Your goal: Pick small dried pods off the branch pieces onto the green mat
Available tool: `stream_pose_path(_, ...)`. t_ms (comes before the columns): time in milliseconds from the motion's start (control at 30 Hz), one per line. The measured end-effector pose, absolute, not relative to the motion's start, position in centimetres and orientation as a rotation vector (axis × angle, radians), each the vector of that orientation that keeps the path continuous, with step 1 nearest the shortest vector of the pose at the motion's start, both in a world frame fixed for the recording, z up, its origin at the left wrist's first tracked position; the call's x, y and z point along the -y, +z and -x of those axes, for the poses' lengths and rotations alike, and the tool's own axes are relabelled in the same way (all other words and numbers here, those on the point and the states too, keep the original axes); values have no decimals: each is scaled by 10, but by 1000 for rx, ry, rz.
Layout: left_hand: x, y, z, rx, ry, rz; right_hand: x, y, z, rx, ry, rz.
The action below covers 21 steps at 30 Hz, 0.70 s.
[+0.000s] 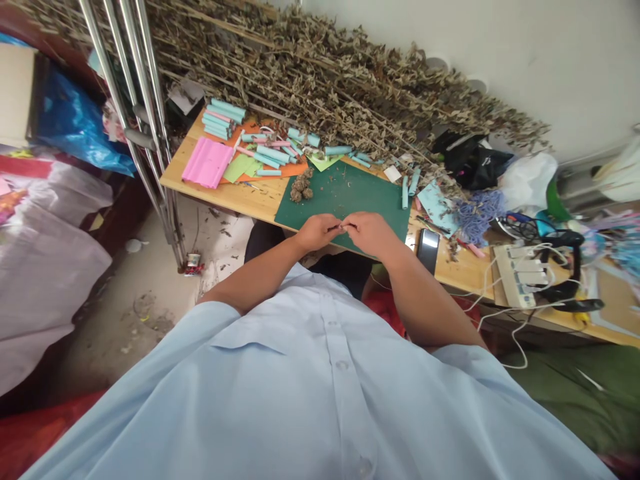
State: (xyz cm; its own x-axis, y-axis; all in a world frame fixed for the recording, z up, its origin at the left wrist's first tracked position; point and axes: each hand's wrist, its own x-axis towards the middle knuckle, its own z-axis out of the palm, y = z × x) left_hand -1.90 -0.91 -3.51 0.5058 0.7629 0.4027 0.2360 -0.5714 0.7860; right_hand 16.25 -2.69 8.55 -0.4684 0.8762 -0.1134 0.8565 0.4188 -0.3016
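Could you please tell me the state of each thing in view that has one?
Left hand, fingers pinched together
Right hand, fingers pinched together
Brown clumps, heaped
Green mat, lying flat
Blue paper tubes, rolled up
Pink paper, creased
Smartphone, screen dark
Power strip, plugs inserted
Leafy stalks, dried
Purple cord, tangled

mat: dark green | dried clump: brown | paper rolls: pale blue, pink | shirt: light blue

Green mat on wooden table
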Motion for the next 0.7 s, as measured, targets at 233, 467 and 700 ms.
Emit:
stream_pose_path(233,9,-33,19,-816,1004,-2063,27,85,-163,2536,566,1534)
stream_pose_path(467,9,-34,19,-824,1014,-2087,30,72,-167,1693,1063,1704)
stream_pose_path(700,8,-37,18,-833,1024,-2066,31,66,-157,1400,1049,1718)
